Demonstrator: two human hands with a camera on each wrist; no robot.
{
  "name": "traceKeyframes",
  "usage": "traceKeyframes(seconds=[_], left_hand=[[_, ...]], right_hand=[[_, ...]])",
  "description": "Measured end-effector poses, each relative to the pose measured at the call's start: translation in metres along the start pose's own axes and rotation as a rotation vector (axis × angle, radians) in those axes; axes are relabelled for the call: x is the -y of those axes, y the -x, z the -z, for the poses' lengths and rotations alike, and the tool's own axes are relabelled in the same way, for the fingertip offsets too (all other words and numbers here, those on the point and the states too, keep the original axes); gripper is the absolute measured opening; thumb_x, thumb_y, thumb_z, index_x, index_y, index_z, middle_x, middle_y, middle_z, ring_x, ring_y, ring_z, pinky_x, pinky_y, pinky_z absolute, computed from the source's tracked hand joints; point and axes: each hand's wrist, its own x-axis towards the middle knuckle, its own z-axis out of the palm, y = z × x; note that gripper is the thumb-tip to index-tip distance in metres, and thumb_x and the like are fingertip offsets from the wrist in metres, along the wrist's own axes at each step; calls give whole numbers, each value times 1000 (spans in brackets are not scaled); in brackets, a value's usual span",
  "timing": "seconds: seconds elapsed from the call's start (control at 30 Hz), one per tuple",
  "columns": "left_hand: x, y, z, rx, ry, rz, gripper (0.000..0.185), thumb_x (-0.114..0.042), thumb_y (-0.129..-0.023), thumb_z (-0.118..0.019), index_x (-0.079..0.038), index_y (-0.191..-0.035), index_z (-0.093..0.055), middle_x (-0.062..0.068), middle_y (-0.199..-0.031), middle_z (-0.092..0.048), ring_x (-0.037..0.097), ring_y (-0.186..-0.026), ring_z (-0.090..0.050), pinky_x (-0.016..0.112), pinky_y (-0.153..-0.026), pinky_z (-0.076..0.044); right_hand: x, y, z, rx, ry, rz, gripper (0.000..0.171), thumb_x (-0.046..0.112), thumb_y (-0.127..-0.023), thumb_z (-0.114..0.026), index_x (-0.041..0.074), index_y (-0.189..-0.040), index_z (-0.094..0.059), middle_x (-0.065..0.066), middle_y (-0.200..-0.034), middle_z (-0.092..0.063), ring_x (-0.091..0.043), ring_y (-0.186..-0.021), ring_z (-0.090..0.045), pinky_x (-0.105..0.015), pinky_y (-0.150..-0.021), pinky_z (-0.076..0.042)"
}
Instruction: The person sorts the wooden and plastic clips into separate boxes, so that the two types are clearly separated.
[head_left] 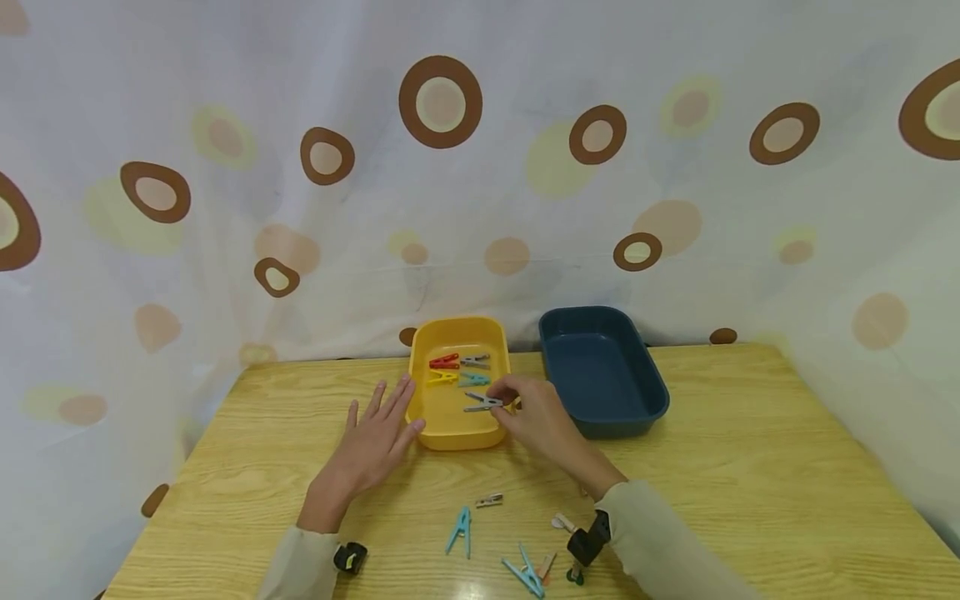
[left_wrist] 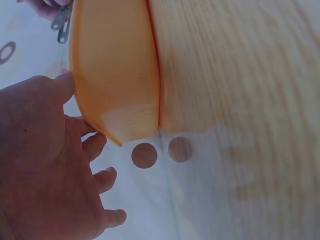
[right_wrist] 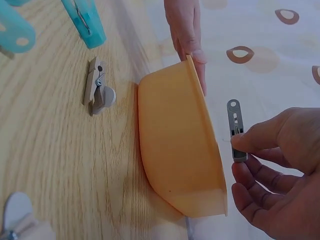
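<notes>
With the flat, spread left hand (head_left: 372, 446) steadying the yellow plastic tray (head_left: 495, 433) at frame centre, the right hand (head_left: 534, 419), pinching a grey plastic clothespin (head_left: 482, 403) over the tray's lower right part, did best lowering it gently before letting go.

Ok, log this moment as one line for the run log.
left hand: flat on table, touching yellow tray | right hand: pinching grey peg over tray | tray: four pegs | blue tray: beside
</notes>
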Motion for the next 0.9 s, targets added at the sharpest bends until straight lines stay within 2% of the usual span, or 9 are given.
traceKeyframes(seconds=[0.27, 0.73, 0.9], left_hand=[[0, 0, 0, 17, -12, 17, 69, -49, -111, -34, -11, -165, -16, 6, -171, -13, 36, -157, -6, 73, -116, -5], [0, 1, 1, 33, -6, 33, 70, -51, -111, -33, -11, -166, -15, 5, -171, -12, 37, -157, -6, 72, -117, -3], [0, -1, 3, 33, -11, 21, 70, -51, -111, -33, -11, -166, -15, 5, -171, -11, 36, -157, -4, 72, -117, -4]], right_hand=[[-2, -15, -14, 1, 42, 63, 13, 1, -85, -81, 5, -96, -75, -5, -92, -71, -20, -82, -67, -36, -73, -58], [3, -36, -35, 69, 73, 52, 12, 1, -87, -80, 4, -96, -74, -6, -93, -71, -20, -83, -66, -37, -77, -57], [3, -44, -41, 85, 77, 4, 11, 2, -88, -80, 5, -96, -73, -5, -93, -70, -19, -84, -65, -36, -79, -57]])
